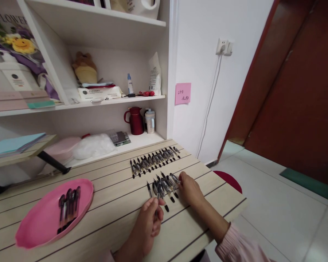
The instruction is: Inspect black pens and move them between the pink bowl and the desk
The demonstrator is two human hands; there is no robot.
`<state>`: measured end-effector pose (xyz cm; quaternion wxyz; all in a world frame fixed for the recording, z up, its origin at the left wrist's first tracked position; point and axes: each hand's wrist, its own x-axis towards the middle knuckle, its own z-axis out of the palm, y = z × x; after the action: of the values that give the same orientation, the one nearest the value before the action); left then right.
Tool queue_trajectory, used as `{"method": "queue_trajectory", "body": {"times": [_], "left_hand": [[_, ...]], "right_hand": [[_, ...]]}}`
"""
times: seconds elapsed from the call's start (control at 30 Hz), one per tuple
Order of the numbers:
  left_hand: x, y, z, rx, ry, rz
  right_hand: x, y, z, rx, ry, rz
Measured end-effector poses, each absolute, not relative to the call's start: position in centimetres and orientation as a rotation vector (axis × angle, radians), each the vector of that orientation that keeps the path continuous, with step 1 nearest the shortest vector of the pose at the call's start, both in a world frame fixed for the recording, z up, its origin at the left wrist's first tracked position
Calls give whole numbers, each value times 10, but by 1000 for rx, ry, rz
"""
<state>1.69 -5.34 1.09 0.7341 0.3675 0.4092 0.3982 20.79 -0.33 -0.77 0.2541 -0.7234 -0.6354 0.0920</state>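
Note:
My left hand is closed around a dark pen, which stands up from the fingers. Just ahead lies a short row of black-and-clear pens and pen parts on the wood-slat table. At the right end of this row, my right hand pinches a small clear pen piece; its fingers partly cover it. Farther back runs a longer, slanted row of similar pens and parts. To the left, several capped pens lie together in a pink tray.
White shelves rise behind the table, holding a red jug and a pale cup. A small raised stand with papers is at the left. A red round stool stands beyond the table's right edge.

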Motion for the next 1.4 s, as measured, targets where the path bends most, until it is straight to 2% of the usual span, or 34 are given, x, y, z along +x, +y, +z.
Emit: {"method": "queue_trajectory", "body": {"times": [0.13, 0.3, 0.37, 0.53, 0.77, 1.4], "left_hand": [[19, -57, 11, 933, 948, 846], [23, -60, 10, 1096, 996, 800], [24, -60, 9, 1138, 1011, 794], [23, -57, 6, 1172, 1029, 781], [23, -57, 5, 1173, 1041, 778], [21, -60, 6, 1461, 1150, 838]], "right_hand": [[216, -13, -5, -1805, -1533, 430], [200, -25, 5, -1272, -1051, 1097], [192, -28, 11, -1120, -880, 1239], [185, -33, 24, -973, -747, 1283], [183, -38, 34, -1005, -896, 1279], [181, -45, 21, -1023, -847, 1461]]}}
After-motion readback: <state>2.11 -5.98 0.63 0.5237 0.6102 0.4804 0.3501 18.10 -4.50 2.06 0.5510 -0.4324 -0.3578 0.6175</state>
